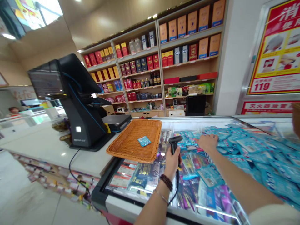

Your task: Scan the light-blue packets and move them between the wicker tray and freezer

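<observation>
My left hand [172,160] is wrapped round the handle of a black barcode scanner [175,144], its head upright and its cord hanging down past my wrist. To the right, my right hand [208,143] rests palm down at the edge of a heap of blue packets [254,148]. Its fingers are apart, one reaching left toward more blue packets lying on the glass; nothing shows in its grip. A single small blue packet [144,141] lies in a shallow orange wicker basket [117,150] left of the scanner. Below my right hand, another blue packet [210,175] lies flat on the glass.
The basket and packets sit on a glass-topped freezer [122,200] with colourful goods inside. A black point-of-sale terminal [86,125] stands on the white counter [44,140] at left, a flat scale [117,121] beside it. Shelves of boxes [140,64] line the back wall.
</observation>
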Available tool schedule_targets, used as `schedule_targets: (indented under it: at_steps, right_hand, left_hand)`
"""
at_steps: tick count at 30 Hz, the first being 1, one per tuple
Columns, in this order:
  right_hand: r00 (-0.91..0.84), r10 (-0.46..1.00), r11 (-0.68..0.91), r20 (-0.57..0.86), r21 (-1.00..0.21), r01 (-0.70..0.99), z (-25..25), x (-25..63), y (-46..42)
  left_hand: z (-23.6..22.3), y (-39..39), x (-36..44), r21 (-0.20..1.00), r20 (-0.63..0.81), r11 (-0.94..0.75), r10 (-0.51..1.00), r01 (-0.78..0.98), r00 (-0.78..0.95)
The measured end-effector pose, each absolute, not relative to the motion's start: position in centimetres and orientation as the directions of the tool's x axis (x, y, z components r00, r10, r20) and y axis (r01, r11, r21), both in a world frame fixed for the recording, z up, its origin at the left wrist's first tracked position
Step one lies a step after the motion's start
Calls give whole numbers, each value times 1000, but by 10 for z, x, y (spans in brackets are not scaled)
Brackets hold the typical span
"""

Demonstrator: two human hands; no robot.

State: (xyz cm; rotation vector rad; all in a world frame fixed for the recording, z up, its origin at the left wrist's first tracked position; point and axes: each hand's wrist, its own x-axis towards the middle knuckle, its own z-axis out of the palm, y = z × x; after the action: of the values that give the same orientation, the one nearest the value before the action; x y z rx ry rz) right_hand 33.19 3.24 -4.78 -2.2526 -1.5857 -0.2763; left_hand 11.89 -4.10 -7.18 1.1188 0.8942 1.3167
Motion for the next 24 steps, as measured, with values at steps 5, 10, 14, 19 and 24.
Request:
schedule_targets:
  at_steps: [5, 10, 14, 19, 24]
  right_hand:
    - [354, 871, -282, 340, -243, 928, -50, 329, 38]
    - [346, 885, -238, 311, -338, 911, -46, 327, 37]
    - [322, 886, -162, 334, -427, 889, -45, 322, 26]
    - [355, 854, -121, 380, -520, 846, -60, 314, 2]
    - [366, 837, -92, 406, -556, 826, -76, 311, -9]
  left_hand:
    - [-71, -37, 122, 959, 113, -82, 988, -270, 105]
    - [-70, -34, 124, 964, 97, -67, 990, -256, 106]
    - [-67, -36, 122, 959, 109, -76, 988, -273, 106]
    - [-63, -42, 117, 945, 147, -108, 984, -308, 104]
    - [-57, -48, 113, 936, 158, -98, 975, -339, 154]
